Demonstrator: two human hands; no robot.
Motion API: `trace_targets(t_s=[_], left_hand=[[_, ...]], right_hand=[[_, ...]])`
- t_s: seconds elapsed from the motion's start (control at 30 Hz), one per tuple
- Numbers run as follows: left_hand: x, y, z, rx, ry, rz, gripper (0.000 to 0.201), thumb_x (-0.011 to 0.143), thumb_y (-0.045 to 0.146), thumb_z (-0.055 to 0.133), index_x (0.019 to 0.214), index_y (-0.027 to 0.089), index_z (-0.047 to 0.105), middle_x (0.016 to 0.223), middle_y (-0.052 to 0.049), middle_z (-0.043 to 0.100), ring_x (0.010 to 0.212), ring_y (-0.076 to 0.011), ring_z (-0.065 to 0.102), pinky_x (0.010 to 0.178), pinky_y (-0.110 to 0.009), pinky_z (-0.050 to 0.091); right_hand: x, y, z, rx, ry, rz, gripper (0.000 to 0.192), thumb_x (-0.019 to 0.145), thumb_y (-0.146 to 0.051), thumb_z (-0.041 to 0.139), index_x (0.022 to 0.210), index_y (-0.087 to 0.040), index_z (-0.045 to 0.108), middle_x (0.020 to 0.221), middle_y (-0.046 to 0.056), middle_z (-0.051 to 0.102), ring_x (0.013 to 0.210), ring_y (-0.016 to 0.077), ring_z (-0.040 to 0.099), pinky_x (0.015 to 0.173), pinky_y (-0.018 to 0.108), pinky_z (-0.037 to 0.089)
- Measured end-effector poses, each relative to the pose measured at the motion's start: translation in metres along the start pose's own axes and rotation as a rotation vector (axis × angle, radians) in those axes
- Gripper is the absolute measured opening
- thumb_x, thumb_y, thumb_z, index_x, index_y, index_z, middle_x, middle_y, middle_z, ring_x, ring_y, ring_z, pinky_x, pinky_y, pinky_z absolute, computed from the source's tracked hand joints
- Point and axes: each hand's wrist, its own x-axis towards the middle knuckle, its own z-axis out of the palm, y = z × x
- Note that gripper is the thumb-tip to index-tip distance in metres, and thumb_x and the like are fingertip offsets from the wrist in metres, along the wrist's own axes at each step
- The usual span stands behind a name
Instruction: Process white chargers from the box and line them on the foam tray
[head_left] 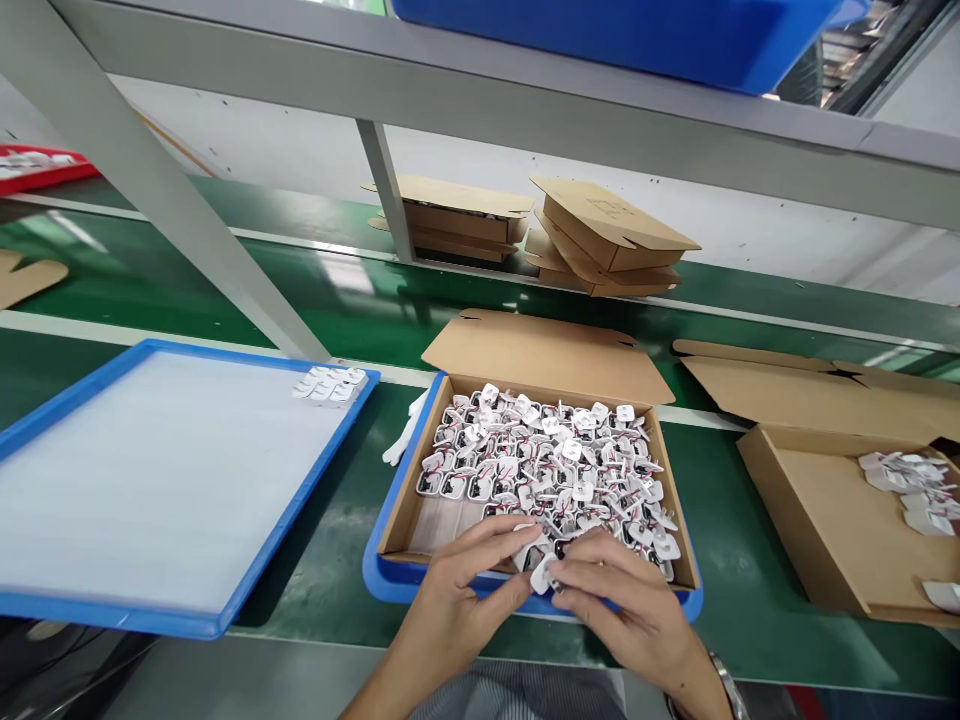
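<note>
Held by both hands [540, 590], small white plastic part [542, 573], rounded shell

Your left hand [465, 585] and right hand [622, 600] are covering most of the small white part [541, 574], so its shape isn't showing. The frame edge is cutting off the right cardboard box [825, 520] and the overhead blue bin [637, 35]. Red wiring in the parts pile [540, 460] is reading too small to trace.

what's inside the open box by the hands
The box holds a heap of small white parts with red wires, piled toward the right. A bare strip of floor shows at the near left. The hands cover the near edge; lower layers are hidden.
</note>
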Motion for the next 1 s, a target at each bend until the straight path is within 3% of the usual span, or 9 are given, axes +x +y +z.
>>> trace_targets(t_s=[0.1, 0.2, 0.37, 0.67, 0.83, 1.0], left_hand=[[-0.001, 0.001, 0.000, 0.026, 0.005, 0.025, 0.048, 0.087, 0.013, 0.073, 0.125, 0.042, 0.077, 0.128, -0.003, 0.077, 0.113, -0.0242, 0.075, 0.091, -0.031, 0.065], [-0.001, 0.003, 0.000, 0.012, 0.002, 0.047, 0.043, 0.087, 0.015, 0.075, 0.122, 0.039, 0.079, 0.124, -0.004, 0.078, 0.110, -0.0243, 0.076, 0.090, -0.031, 0.065], [0.000, 0.006, 0.000, -0.016, -0.006, 0.037, 0.041, 0.088, 0.017, 0.076, 0.123, 0.037, 0.079, 0.123, -0.005, 0.079, 0.106, -0.0243, 0.077, 0.082, -0.027, 0.066], [-0.004, 0.006, 0.004, -0.096, -0.005, -0.021, 0.038, 0.090, 0.019, 0.075, 0.123, 0.038, 0.079, 0.126, -0.004, 0.077, 0.106, -0.0215, 0.077, 0.083, -0.025, 0.065], [-0.004, 0.005, 0.007, -0.229, -0.002, -0.061, 0.030, 0.092, 0.020, 0.073, 0.118, 0.033, 0.080, 0.120, -0.006, 0.079, 0.103, -0.0207, 0.077, 0.081, -0.024, 0.065], [0.000, -0.002, 0.014, -0.350, 0.035, -0.050, 0.017, 0.089, 0.014, 0.074, 0.099, 0.026, 0.081, 0.107, -0.005, 0.082, 0.092, -0.0173, 0.078, 0.078, -0.021, 0.063]], right_hand=[[0.001, -0.001, 0.000, -0.129, 0.014, -0.104, 0.042, 0.098, -0.008, 0.064, 0.136, -0.025, 0.063, 0.105, 0.009, 0.070, 0.095, 0.0210, 0.068, 0.079, 0.038, 0.062], [-0.002, 0.000, -0.001, -0.206, -0.011, -0.182, 0.039, 0.098, -0.006, 0.062, 0.133, -0.022, 0.063, 0.124, 0.015, 0.069, 0.115, 0.0252, 0.068, 0.092, 0.045, 0.062], [-0.011, -0.001, -0.002, -0.210, -0.134, -0.193, 0.052, 0.097, -0.001, 0.061, 0.145, -0.018, 0.054, 0.132, 0.017, 0.068, 0.122, 0.0236, 0.066, 0.096, 0.042, 0.063], [-0.014, 0.004, 0.009, -0.104, 0.074, -0.084, 0.030, 0.098, -0.009, 0.066, 0.127, -0.014, 0.064, 0.112, 0.015, 0.069, 0.103, 0.0218, 0.069, 0.082, 0.036, 0.064], [-0.010, 0.003, 0.015, -0.162, 0.197, -0.078, 0.020, 0.098, -0.018, 0.069, 0.117, -0.015, 0.069, 0.106, 0.013, 0.070, 0.094, 0.0209, 0.070, 0.077, 0.035, 0.062], [-0.006, 0.002, 0.019, -0.174, 0.187, -0.127, 0.017, 0.099, -0.021, 0.067, 0.114, -0.015, 0.071, 0.096, 0.011, 0.074, 0.089, 0.0205, 0.072, 0.077, 0.036, 0.061]])
